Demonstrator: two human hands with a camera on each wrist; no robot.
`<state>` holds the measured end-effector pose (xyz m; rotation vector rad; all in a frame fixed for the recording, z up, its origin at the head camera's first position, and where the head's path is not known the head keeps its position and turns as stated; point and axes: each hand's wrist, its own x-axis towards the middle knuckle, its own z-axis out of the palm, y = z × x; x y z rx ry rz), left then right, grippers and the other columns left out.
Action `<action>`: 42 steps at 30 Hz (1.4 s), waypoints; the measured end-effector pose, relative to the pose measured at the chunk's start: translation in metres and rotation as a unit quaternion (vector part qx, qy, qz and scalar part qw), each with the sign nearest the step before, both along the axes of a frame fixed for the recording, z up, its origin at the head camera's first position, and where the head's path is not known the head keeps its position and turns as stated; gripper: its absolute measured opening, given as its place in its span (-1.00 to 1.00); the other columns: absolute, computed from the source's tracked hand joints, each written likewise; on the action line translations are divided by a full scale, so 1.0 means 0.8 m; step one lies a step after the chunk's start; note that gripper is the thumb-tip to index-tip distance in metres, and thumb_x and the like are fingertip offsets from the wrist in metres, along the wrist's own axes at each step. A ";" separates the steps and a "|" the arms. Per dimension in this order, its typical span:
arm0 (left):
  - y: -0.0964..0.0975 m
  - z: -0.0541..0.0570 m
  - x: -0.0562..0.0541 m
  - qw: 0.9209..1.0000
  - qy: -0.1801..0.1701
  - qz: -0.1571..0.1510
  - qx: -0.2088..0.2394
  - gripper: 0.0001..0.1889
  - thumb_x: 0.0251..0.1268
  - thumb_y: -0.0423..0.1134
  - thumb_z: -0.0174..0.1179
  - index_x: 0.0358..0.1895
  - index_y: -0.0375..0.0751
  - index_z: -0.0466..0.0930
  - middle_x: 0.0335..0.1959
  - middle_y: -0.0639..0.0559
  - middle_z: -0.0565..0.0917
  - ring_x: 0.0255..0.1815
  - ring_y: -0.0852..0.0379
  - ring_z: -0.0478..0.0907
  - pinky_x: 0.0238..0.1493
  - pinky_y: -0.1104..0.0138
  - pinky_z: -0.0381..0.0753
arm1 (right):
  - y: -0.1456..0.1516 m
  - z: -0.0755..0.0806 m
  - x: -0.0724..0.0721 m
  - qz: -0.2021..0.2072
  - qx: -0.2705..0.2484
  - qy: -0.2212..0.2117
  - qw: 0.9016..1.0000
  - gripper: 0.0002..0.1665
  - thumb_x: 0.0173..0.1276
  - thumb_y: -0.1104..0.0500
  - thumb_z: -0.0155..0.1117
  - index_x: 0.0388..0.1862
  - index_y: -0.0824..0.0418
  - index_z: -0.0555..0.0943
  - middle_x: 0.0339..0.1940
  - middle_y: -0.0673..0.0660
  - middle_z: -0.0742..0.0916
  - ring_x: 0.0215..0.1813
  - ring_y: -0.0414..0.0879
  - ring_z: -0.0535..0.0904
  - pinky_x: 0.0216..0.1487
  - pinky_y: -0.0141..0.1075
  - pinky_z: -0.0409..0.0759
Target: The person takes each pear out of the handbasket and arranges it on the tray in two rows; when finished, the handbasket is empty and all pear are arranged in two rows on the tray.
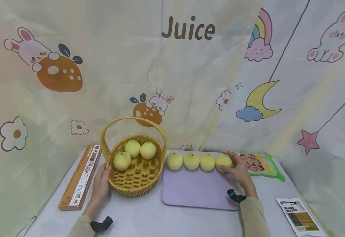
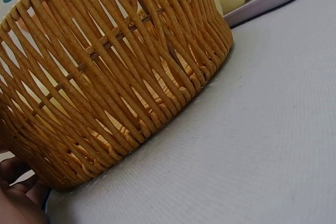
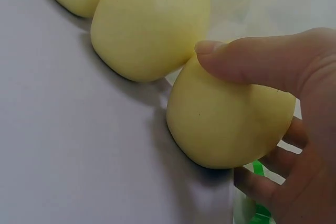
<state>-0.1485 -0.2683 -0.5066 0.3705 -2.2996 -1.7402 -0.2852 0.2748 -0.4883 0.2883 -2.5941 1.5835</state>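
Observation:
A round wicker basket (image 1: 132, 191) with a tall arched handle stands left of centre, with three pale yellow pears (image 1: 122, 161) inside. At its left side my left hand (image 1: 101, 182) holds it, thumb at the rim and fingers low against the weave (image 2: 105, 77). A lilac tray (image 1: 197, 194) is to the right of the basket. Several round pears (image 1: 191, 161) form a row along its far edge. My right hand (image 1: 238, 169) grips the rightmost pear (image 3: 226, 119), thumb on the near side and fingers round the other, beside the neighbouring pear (image 3: 149, 24).
Left of the basket lies a long pasta box (image 1: 80, 179). A green-edged food packet (image 1: 258, 164) lies behind my right hand, and a white and brown pouch (image 1: 300, 217) near the right table edge. A printed curtain (image 1: 190, 82) hangs behind the table.

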 end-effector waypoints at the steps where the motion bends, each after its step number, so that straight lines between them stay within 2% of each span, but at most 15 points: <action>1: 0.000 0.000 0.000 1.000 -0.002 0.000 -0.001 -0.26 0.76 0.22 -0.35 0.73 -0.16 0.00 0.73 -0.25 0.13 0.76 -0.24 0.02 0.74 -0.13 0.04 | -0.001 0.000 0.000 0.002 -0.001 0.000 1.000 -0.12 0.33 0.18 0.60 0.55 0.25 0.40 0.55 0.34 0.51 0.57 0.23 0.38 0.56 0.04 0.33; 3: 0.001 0.001 0.001 1.000 -0.003 0.001 -0.002 -0.26 0.76 0.22 -0.35 0.74 -0.16 -0.01 0.73 -0.25 0.12 0.76 -0.24 0.02 0.74 -0.13 0.05 | -0.001 0.000 0.001 0.004 -0.006 -0.001 1.000 -0.11 0.33 0.21 0.60 0.56 0.28 0.38 0.56 0.38 0.49 0.59 0.29 0.36 0.58 0.19 0.29; 5: 0.001 0.001 0.002 1.000 0.000 0.001 -0.002 -0.27 0.76 0.21 -0.35 0.74 -0.17 -0.01 0.73 -0.26 0.12 0.76 -0.26 0.01 0.74 -0.14 0.04 | -0.001 0.001 0.001 0.003 -0.002 -0.001 1.000 -0.10 0.33 0.21 0.59 0.56 0.28 0.37 0.56 0.40 0.49 0.58 0.31 0.36 0.58 0.26 0.27; 17: 0.002 0.000 -0.001 1.000 0.000 0.000 0.002 -0.26 0.76 0.22 -0.33 0.73 -0.17 0.00 0.73 -0.26 0.12 0.76 -0.25 0.01 0.74 -0.13 0.03 | 0.000 0.008 0.004 0.018 0.016 0.016 1.000 -0.10 0.29 0.19 0.63 0.54 0.26 0.43 0.55 0.41 0.50 0.57 0.33 0.39 0.59 0.34 0.27; 23: 0.003 0.000 0.001 1.000 -0.003 0.001 -0.005 -0.26 0.75 0.22 -0.34 0.74 -0.18 -0.02 0.73 -0.27 0.12 0.75 -0.27 0.02 0.74 -0.14 0.03 | 0.000 0.021 0.009 0.015 0.052 0.014 0.998 -0.01 0.30 0.09 0.63 0.62 0.19 0.36 0.63 0.41 0.40 0.66 0.41 0.22 0.63 0.41 0.15; 26: 0.003 0.001 0.001 1.000 0.000 0.004 -0.008 -0.26 0.76 0.21 -0.34 0.73 -0.18 -0.01 0.73 -0.28 0.12 0.75 -0.28 0.03 0.73 -0.15 0.04 | -0.003 0.031 0.009 0.016 0.056 0.028 0.998 0.00 0.33 0.06 0.61 0.65 0.15 0.33 0.67 0.36 0.35 0.70 0.42 0.15 0.64 0.43 0.10; 30: 0.000 0.000 -0.002 1.000 0.003 0.005 -0.003 -0.27 0.76 0.20 -0.33 0.73 -0.19 0.01 0.72 -0.29 0.13 0.75 -0.28 0.03 0.73 -0.15 0.05 | -0.011 0.046 0.008 0.021 0.044 0.075 0.996 -0.08 0.39 0.12 0.56 0.64 0.14 0.35 0.65 0.33 0.40 0.68 0.40 0.20 0.64 0.41 0.11; 34: -0.001 -0.001 -0.005 1.000 0.001 0.001 0.000 -0.28 0.77 0.18 -0.34 0.73 -0.18 0.01 0.72 -0.29 0.13 0.75 -0.26 0.04 0.73 -0.13 0.06 | -0.025 0.066 0.016 0.020 0.018 0.123 0.992 -0.22 0.42 0.18 0.52 0.57 0.11 0.46 0.56 0.24 0.55 0.61 0.26 0.38 0.64 0.24 0.26; 36: 0.000 0.000 -0.004 1.000 -0.001 0.003 -0.002 -0.29 0.77 0.18 -0.35 0.73 -0.17 0.01 0.72 -0.28 0.13 0.75 -0.26 0.04 0.73 -0.13 0.05 | -0.038 0.079 0.021 0.020 0.002 0.137 0.990 -0.31 0.44 0.18 0.51 0.51 0.10 0.53 0.47 0.21 0.63 0.53 0.11 0.51 0.63 -0.02 0.39; 40: 0.000 0.001 -0.001 1.000 0.001 0.008 -0.005 -0.28 0.76 0.20 -0.33 0.72 -0.18 0.04 0.71 -0.29 0.16 0.74 -0.27 0.05 0.73 -0.15 0.04 | -0.072 0.102 0.034 0.034 -0.026 0.149 0.988 -0.45 0.45 0.19 0.50 0.38 0.13 0.62 0.29 0.18 0.76 0.29 -0.22 0.69 0.41 -0.47 0.55; 42: -0.001 0.001 -0.001 1.000 0.002 0.010 -0.003 -0.28 0.76 0.20 -0.32 0.72 -0.18 0.05 0.71 -0.29 0.17 0.74 -0.27 0.05 0.73 -0.15 0.04 | -0.090 0.109 0.040 0.049 -0.031 0.150 0.987 -0.49 0.45 0.19 0.50 0.35 0.16 0.64 0.24 0.16 0.79 0.22 -0.30 0.71 0.34 -0.47 0.60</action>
